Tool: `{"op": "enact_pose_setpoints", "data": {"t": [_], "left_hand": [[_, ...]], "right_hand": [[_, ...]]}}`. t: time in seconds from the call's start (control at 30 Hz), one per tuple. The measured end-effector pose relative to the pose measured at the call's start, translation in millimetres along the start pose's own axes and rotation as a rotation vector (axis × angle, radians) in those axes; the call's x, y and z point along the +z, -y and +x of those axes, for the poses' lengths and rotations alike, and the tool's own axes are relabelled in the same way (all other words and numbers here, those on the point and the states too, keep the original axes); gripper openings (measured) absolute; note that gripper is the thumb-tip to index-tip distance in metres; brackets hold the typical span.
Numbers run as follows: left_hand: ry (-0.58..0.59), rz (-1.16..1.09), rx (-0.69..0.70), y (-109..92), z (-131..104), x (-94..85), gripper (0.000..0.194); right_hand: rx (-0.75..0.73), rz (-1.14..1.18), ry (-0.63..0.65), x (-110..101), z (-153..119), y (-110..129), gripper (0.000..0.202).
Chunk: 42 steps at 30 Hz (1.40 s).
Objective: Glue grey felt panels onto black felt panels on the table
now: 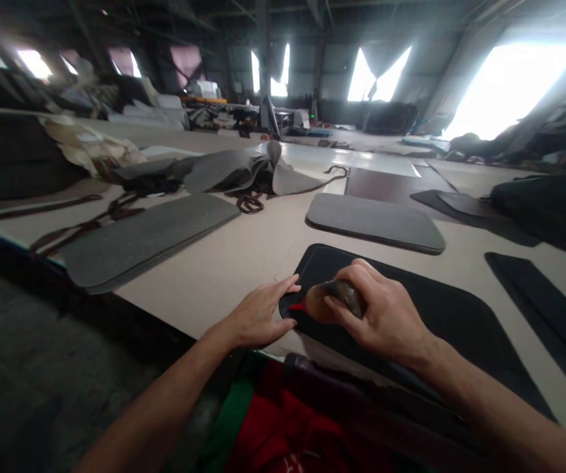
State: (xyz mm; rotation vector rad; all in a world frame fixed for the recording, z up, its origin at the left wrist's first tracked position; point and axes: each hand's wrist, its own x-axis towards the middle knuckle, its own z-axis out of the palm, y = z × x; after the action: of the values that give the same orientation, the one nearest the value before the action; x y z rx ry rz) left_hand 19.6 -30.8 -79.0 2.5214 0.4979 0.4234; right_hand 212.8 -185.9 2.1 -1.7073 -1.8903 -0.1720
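Observation:
A black rounded panel [440, 305] lies flat on the table in front of me. My right hand [389, 312] is wrapped round a brownish squeeze bottle [318, 302] with a red nozzle. The bottle is tilted, and its red tip points at the panel's left end, at or just above the surface. At that same end my left hand [256, 316] rests with thumb and fingers apart, the fingertips touching the panel's edge. No tool shows in the left hand.
Grey rounded panels are stacked [376, 220] behind the black one, with another grey stack [150, 240] to the left. Dark strips [549, 309] lie at right. Folded grey sheets [228, 171] and dark cords [250, 203] lie farther back. The table's front edge is close to me.

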Motion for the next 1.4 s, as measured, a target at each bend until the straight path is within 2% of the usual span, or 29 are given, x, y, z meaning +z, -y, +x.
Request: {"op": "enact_pose_setpoints", "data": {"t": [0.47, 0.7, 1.03, 1.27, 1.4], "left_hand": [[0.003, 0.009, -0.034, -4, 2, -1.2, 0.081], [-0.003, -0.019, -0.012, -3, 1, -0.2, 0.079], [0.004, 0.011, -0.025, -2, 0, -0.4, 0.081], [-0.003, -0.008, -0.016, -3, 1, -0.1, 0.078], [0.000, 0.003, -0.024, -3, 1, -0.1, 0.079]], "right_hand": [[-0.063, -0.048, 0.035, -5, 8, 4, 0.013], [0.014, -0.077, 0.092, -20, 9, 1, 0.013], [-0.019, -0.062, 0.061, -8, 15, 5, 0.014], [0.006, -0.100, 0.126, -22, 17, 4, 0.014], [0.008, -0.109, 0.122, -21, 19, 6, 0.014]]}}
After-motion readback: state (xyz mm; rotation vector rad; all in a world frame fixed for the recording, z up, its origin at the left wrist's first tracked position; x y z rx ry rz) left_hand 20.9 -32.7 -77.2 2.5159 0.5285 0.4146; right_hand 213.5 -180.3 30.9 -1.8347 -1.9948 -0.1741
